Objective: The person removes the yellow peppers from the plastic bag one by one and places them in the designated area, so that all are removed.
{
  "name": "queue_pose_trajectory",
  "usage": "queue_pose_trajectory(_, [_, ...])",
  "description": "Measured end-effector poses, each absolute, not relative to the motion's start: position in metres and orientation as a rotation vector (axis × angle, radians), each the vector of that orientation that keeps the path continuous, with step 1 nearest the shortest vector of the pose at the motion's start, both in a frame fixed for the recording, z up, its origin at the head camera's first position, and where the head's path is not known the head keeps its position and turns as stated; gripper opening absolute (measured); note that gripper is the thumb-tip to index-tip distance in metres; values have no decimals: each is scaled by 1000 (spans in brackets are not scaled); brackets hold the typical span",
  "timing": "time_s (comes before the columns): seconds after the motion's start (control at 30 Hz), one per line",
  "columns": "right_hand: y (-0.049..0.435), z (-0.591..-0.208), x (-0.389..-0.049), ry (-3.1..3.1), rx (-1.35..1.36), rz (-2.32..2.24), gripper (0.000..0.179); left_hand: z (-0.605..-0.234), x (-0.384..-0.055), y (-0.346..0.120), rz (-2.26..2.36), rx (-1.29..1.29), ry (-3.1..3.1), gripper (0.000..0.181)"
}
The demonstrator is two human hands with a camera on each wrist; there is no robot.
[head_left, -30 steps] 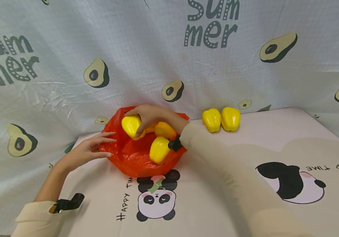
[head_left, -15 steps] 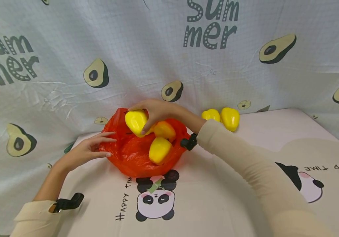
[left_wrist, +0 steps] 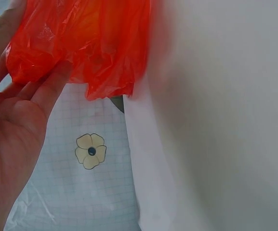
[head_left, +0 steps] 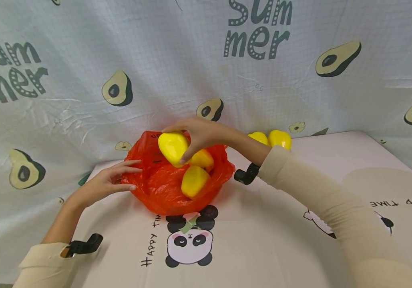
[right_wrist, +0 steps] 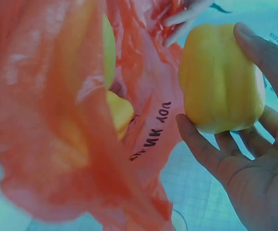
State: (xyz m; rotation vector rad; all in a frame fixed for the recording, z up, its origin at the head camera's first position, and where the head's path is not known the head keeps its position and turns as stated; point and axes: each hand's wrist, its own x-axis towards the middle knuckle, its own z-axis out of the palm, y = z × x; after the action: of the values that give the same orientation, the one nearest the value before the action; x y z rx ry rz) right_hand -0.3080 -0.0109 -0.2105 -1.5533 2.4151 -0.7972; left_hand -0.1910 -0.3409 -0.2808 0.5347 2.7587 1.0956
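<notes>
A yellow bell pepper (head_left: 172, 148) is gripped between the thumb and fingers of my right hand (head_left: 203, 134), raised over the far part of a red plastic bag (head_left: 162, 196). The right wrist view shows this bell pepper (right_wrist: 220, 79) outside the bag wall, held near its ends. Inside the open bag lie more yellow bell peppers, one at the near right (head_left: 194, 182) and another behind it (head_left: 203, 159), partly covered by my hand. On the bag's left side, my left hand (head_left: 99, 186) touches the plastic with fingers extended; in the left wrist view its fingertips meet the crumpled bag (left_wrist: 81, 43).
Two yellow bell peppers, the right one (head_left: 280, 139) and the left one (head_left: 259, 137), stand at the table's back edge, partly behind my right arm. The pale table (head_left: 249, 248) has panda prints. A white avocado-print cloth (head_left: 169, 68) hangs right behind it.
My right hand has lifted the bell pepper up and to the right from the bag's left interior. The right forearm has swung rightward, now covering part of the back peppers. The left hand stays put.
</notes>
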Motion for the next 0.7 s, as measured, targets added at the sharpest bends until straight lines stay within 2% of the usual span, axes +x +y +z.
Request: queue_pose_trajectory(0.7, [48, -212, -286, 2513, -1561, -748, 84, -280, -189, -339, 1086, 536, 2761, 48])
